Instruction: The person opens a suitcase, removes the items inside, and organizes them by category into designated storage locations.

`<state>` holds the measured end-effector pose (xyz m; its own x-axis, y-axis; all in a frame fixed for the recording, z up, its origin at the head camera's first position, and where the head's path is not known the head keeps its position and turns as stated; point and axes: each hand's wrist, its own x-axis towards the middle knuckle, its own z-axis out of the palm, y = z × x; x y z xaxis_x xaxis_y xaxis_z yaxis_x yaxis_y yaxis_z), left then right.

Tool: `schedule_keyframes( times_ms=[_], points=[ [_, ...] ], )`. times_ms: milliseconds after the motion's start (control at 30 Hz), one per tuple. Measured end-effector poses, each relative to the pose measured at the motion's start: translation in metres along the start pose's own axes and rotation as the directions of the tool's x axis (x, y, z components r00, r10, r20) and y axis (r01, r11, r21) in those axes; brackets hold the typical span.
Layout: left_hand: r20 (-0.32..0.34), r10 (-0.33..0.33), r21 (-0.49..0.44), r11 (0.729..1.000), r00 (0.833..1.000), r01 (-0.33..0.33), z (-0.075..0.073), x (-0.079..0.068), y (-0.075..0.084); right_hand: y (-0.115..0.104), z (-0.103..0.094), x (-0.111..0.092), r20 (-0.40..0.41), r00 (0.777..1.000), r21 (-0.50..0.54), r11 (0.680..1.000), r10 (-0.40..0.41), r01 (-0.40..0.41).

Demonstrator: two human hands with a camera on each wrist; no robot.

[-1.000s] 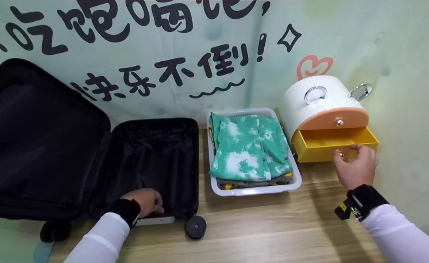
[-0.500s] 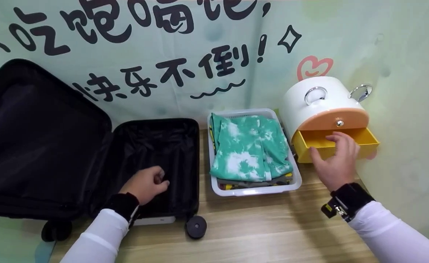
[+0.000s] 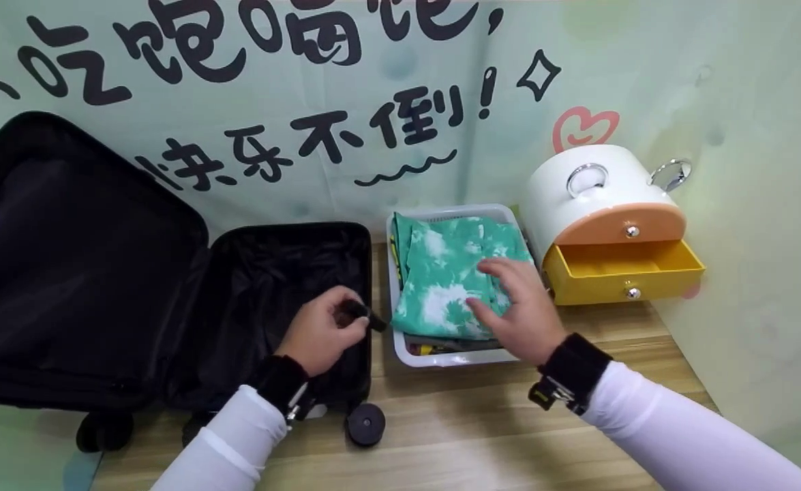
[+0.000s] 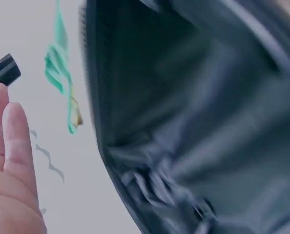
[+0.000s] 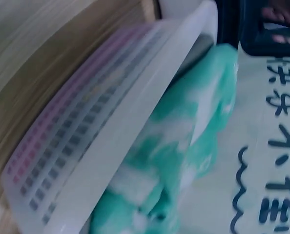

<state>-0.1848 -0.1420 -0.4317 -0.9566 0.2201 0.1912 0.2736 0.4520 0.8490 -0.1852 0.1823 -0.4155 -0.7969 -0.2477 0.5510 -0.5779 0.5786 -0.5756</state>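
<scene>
My left hand (image 3: 322, 331) pinches a small black strap-like piece with a blocky end (image 3: 365, 314) over the right edge of the open black suitcase (image 3: 270, 279). In the left wrist view its dark end (image 4: 6, 70) sticks out past the fingertips; the rest is hidden by the hand. My right hand (image 3: 526, 310), holding nothing, hovers with fingers spread over a folded green-and-white tie-dye garment (image 3: 441, 252). That garment tops a stack of clothes in a white plastic basket (image 3: 465, 359); the basket's slotted side shows in the right wrist view.
A white drawer box (image 3: 577, 167) with chrome ring handles stands against the wall at right. Its yellow lower drawer (image 3: 594, 290) is pulled out. The suitcase lid (image 3: 80, 266) leans open at left, and a suitcase wheel (image 3: 365, 424) rests on the wooden tabletop (image 3: 455, 436).
My right hand has left the yellow drawer's knob and moved left over the basket. The left hand has risen from the suitcase and moved right, and the black piece has come into view.
</scene>
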Motion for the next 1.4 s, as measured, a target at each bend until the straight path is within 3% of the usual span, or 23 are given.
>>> schedule_keyframes(
  times_ms=[167, 267, 500, 600, 700, 800, 933, 1133, 1400],
  points=[
    [0.041, 0.081, -0.112, 0.991, 0.996, -0.076, 0.025, 0.000, 0.025, -0.019, 0.020, 0.002, 0.188, 0.980, 0.035, 0.998, -0.066, 0.061],
    [0.048, 0.132, -0.166, 0.979, 0.990, -0.122, 0.037, 0.000, 0.037, -0.024, 0.028, 0.001, 0.256, 0.960, 0.059, 0.993, -0.110, 0.098],
    [0.021, 0.136, -0.254, 0.959, 0.990, -0.126, 0.051, -0.001, 0.040, -0.026, 0.035, 0.001, 0.294, 0.949, 0.078, 0.992, -0.117, 0.098],
    [0.048, 0.133, -0.247, 0.962, 0.990, -0.117, 0.049, -0.001, 0.039, -0.024, 0.033, 0.001, 0.308, 0.946, 0.067, 0.994, -0.097, 0.080],
    [0.072, 0.121, -0.170, 0.980, 0.990, -0.107, 0.043, -0.002, 0.037, -0.018, 0.027, 0.003, 0.296, 0.952, 0.048, 0.997, -0.079, 0.068],
    [0.072, 0.085, 0.009, 0.996, 0.994, -0.086, 0.030, -0.005, 0.032, -0.004, 0.014, 0.006, 0.253, 0.966, 0.010, 0.998, -0.057, 0.056],
    [0.041, 0.009, 0.230, 0.973, 0.999, -0.018, 0.010, -0.011, 0.017, 0.025, -0.016, 0.011, 0.194, 0.981, -0.080, 0.997, 0.021, -0.005],
    [-0.016, -0.068, 0.343, 0.937, 0.998, 0.069, -0.018, -0.019, -0.013, 0.075, -0.075, 0.013, 0.121, 0.978, -0.237, 0.962, 0.171, -0.139],
    [-0.062, -0.100, 0.428, 0.896, 0.993, 0.116, -0.043, -0.026, -0.044, 0.123, -0.135, 0.005, 0.072, 0.964, -0.369, 0.905, 0.255, -0.212]
  ],
)
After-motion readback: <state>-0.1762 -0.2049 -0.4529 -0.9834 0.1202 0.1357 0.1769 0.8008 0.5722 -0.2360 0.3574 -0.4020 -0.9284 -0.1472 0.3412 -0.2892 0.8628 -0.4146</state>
